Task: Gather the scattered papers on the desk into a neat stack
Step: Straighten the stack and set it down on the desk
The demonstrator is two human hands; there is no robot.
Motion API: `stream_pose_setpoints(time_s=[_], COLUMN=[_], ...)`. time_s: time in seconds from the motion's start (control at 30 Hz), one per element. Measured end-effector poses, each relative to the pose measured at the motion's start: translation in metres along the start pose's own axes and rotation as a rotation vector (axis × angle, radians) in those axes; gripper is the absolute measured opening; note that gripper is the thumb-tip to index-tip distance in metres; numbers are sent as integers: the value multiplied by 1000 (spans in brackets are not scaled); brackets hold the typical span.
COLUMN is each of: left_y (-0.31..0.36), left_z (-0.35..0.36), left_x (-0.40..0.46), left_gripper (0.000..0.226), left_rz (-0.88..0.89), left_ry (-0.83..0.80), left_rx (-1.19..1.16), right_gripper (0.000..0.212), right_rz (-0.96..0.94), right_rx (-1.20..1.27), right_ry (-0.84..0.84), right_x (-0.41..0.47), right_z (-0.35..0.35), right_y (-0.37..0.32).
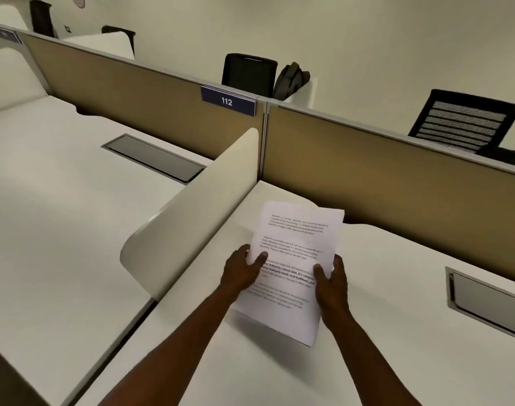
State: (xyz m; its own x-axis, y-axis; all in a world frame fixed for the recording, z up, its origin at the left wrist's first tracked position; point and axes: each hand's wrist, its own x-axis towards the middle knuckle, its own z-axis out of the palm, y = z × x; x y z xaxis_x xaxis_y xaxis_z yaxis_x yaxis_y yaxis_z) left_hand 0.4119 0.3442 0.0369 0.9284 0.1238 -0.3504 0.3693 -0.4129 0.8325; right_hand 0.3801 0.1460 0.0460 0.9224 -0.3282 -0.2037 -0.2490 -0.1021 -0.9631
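Both bare forearms reach out over the desk [397,288], the left hand [241,272] clasping the left edge of the papers [291,259] with its thumb on top. Between the hands the printed sheets sit tilted just above the desktop, top edges slightly uneven, and the right hand [331,284] grips their right edge.

One head-worn camera looks forward and down, close over the desk [382,288], edges seemingly distorted.

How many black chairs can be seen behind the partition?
2: one chair behind the 112 sign, one mesh-backed chair at far right. Dark shapes at top left are unclear.
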Motion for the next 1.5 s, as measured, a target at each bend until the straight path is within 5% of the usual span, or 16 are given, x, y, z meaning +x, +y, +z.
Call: stream_pose_setpoints(time_s=[0.2, 0.6, 0.77, 0.9, 1.23, 1.5], left_y=[37, 39, 22, 12, 10, 8], left_z=[-40, -32, -14, -8, -5, 0], left_x=[97, 230, 244, 243, 242, 248], left_gripper=[56, 55, 75, 83, 76, 71], left_rz=[21, 152, 182, 220, 235, 240], left_ry=[15, 6, -30, -15, 41, 60], left_rx=[57, 259, 397, 479, 527, 593], right_gripper=[42, 41, 58, 78, 71, 64], right_rz=[16, 37, 41, 51, 11, -20], right_rx=[112, -19, -182, -325, -639, -654], right_ry=[0, 77, 45, 197, 245, 184], right_x=[78, 196, 218, 225, 220, 220], right_z=[66, 139, 151, 160, 153, 143], right_y=[-26, -3, 15, 26, 35, 38])
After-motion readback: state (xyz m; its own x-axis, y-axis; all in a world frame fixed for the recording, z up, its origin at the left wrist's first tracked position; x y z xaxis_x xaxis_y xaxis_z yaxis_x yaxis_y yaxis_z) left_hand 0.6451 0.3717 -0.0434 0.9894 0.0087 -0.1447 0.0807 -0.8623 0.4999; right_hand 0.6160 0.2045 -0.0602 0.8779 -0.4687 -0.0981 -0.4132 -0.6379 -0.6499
